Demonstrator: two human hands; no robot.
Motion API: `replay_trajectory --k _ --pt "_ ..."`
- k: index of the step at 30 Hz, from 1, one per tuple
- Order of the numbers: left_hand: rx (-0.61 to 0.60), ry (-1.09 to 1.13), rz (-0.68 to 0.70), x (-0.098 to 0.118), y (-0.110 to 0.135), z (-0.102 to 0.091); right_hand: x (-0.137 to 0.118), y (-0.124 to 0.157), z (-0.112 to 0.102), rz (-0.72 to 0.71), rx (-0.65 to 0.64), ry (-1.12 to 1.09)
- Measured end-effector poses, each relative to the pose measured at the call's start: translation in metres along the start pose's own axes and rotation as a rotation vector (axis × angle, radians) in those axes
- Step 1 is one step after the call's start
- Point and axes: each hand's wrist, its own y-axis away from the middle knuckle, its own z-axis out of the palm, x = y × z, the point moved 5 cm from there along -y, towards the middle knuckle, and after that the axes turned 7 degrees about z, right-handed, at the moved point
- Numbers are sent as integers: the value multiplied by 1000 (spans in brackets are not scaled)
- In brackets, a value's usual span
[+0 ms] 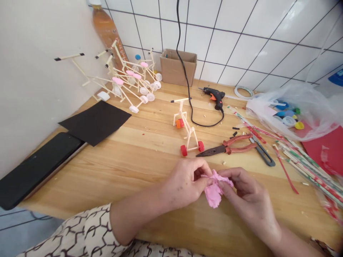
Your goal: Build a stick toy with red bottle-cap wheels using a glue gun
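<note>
A soft, ragged piece of pink modelling clay (213,195) is pinched between both hands above the front of the table. My left hand (187,180) grips its left side between thumb and forefinger. From the right, my right hand (246,194) pinches the clay with thumb and fingers. Just beyond my hands stands a small tricycle model (187,130) of thin sticks, with red and orange bottle-cap wheels and a black-tipped handlebar. Long-nose pliers (227,145) with orange handles lie beside it, touching a grey utility knife (262,151).
Several finished stick tricycles (118,81) with pink seats stand at the back left, before a drink bottle (105,28). A cardboard box (178,69), corded glue gun (214,95) and tape roll (243,92) sit behind. Wrapped chopsticks (311,167) lie right; black paper (95,121) and a phone (40,164) left.
</note>
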Motion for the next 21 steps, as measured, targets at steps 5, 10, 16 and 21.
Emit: replay_trajectory --k 5,10,16,21 --pt "27 -33 21 1 1 -3 -2 -6 1 91 -47 -102" --pt "-19 20 8 -2 -2 -3 0 -9 -4 153 -15 -158" --pt "-71 -267 106 3 -3 -3 0 -8 -2 97 -24 -92" --pt "-83 -395 134 6 -4 -2 2 -2 0 25 -3 27"
